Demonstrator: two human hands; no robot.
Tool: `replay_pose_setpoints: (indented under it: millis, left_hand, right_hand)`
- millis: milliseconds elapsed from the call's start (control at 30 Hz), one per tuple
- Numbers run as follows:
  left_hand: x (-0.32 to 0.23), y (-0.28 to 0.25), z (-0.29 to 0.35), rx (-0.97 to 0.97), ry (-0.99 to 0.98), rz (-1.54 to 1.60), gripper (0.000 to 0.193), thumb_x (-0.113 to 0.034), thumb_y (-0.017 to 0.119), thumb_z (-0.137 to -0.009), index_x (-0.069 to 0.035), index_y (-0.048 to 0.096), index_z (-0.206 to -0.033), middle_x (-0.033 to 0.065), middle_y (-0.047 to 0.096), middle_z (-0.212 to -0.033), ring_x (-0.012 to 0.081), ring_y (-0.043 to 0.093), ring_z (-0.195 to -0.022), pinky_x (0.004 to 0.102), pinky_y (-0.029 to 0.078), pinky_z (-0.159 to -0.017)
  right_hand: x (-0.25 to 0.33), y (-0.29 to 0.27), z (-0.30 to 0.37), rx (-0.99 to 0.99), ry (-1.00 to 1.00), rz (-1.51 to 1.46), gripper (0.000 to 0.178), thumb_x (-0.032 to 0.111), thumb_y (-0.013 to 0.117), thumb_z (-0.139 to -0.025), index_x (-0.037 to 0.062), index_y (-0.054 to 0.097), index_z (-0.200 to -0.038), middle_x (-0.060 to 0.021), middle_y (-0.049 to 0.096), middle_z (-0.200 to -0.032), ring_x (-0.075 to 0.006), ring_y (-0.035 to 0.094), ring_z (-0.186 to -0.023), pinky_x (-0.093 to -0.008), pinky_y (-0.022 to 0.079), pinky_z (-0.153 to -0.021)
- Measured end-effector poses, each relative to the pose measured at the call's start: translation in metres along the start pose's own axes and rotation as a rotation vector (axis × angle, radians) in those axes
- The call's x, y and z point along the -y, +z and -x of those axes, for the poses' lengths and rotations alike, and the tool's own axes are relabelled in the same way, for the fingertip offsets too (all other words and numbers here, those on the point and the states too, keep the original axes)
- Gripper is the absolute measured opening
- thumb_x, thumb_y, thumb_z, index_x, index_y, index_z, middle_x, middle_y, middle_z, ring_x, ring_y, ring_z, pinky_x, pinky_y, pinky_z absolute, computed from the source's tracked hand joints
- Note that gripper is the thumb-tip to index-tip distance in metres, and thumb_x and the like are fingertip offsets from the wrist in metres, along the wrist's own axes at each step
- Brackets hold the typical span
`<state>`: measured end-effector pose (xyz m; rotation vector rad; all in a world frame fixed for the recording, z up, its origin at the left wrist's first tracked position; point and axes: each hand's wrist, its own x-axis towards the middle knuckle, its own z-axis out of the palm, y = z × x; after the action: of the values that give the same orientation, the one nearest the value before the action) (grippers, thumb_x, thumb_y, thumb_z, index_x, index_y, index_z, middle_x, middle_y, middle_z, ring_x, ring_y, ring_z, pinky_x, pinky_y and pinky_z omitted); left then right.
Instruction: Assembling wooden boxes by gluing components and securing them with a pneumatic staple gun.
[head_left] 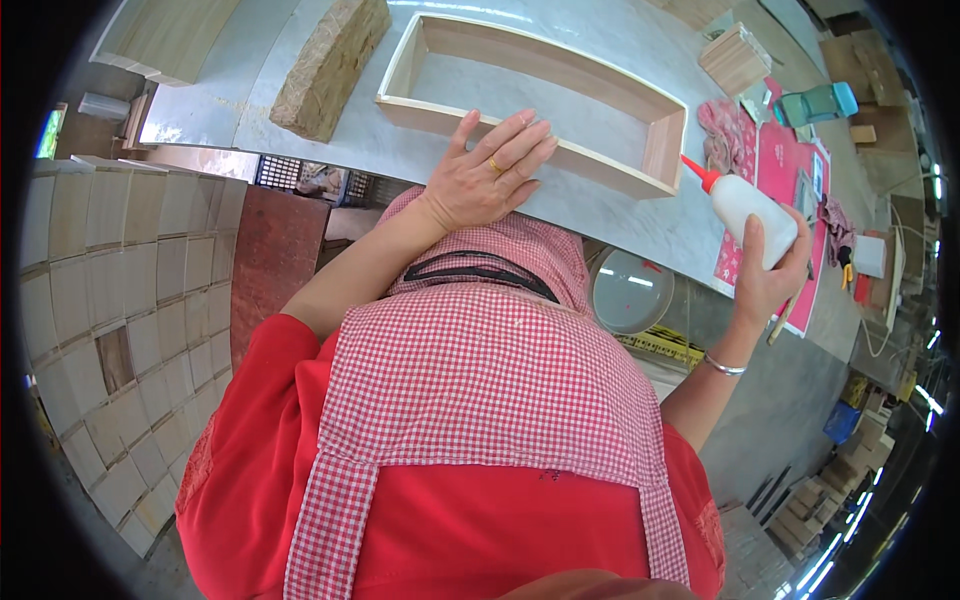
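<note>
A long rectangular wooden frame lies on the grey tabletop, and the table surface shows through its middle. Across its near side rests my left hand, fingers stretched out flat and a ring on one of them. My right hand is wrapped round a white glue bottle with a red pointed nozzle. The bottle is tilted, its tip at or very close to the frame's near right corner; I cannot tell whether they touch.
A rough brown block lies left of the frame. Small wooden boards, a crumpled pink cloth and a green bottle with a blue cap are at the right. Stacked wooden pieces stand at far left, a round grey container below the table.
</note>
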<state>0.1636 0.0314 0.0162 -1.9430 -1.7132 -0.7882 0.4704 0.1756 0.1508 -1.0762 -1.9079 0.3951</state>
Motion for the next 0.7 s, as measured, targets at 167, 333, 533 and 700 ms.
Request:
replay_pose_setpoints:
  millis: [167,333,533,700]
  left_hand:
    - [0.001,-0.001,-0.001,-0.002,0.001,0.003,0.063,-0.033,0.066,-0.084,-0.02,0.047,-0.143,-0.0017,0.045,-0.147,0.0149,0.04,-0.139,0.051,0.008,-0.12]
    - [-0.001,-0.008,0.001,-0.023,-0.023,0.041,0.066,-0.033,0.072,-0.08,-0.017,0.05,-0.14,-0.0001,0.046,-0.146,0.0193,0.04,-0.139,0.0527,0.008,-0.12]
    - [-0.008,-0.004,0.011,-0.026,0.096,0.085,0.058,-0.032,0.07,-0.08,-0.017,0.055,-0.134,0.0022,0.047,-0.144,0.0208,0.039,-0.14,0.0564,0.017,-0.118]
    - [-0.008,-0.003,0.012,-0.077,0.099,0.155,0.038,-0.025,0.062,-0.085,-0.013,0.062,-0.121,0.0039,0.049,-0.139,0.0217,0.043,-0.136,0.0566,0.026,-0.114]
  right_hand:
    - [0.014,-0.014,0.015,0.028,-0.018,0.005,0.044,0.014,0.077,-0.083,0.0002,0.055,-0.119,-0.0092,0.059,-0.11,-0.0182,0.059,-0.098,-0.0304,0.051,-0.081]
    - [0.033,0.004,0.02,0.021,0.169,-0.196,0.045,0.013,0.077,-0.083,0.001,0.054,-0.12,-0.0094,0.058,-0.11,-0.018,0.06,-0.096,-0.0279,0.053,-0.072]
    - [0.08,0.095,0.023,0.166,0.161,-0.526,0.048,0.013,0.076,-0.083,0.0016,0.053,-0.123,-0.0092,0.057,-0.109,-0.0169,0.06,-0.095,-0.0282,0.052,-0.074]
    - [0.124,0.159,0.019,0.323,-0.073,-0.589,0.047,0.014,0.076,-0.084,0.0013,0.051,-0.122,-0.0088,0.058,-0.11,-0.016,0.059,-0.097,-0.029,0.05,-0.081]
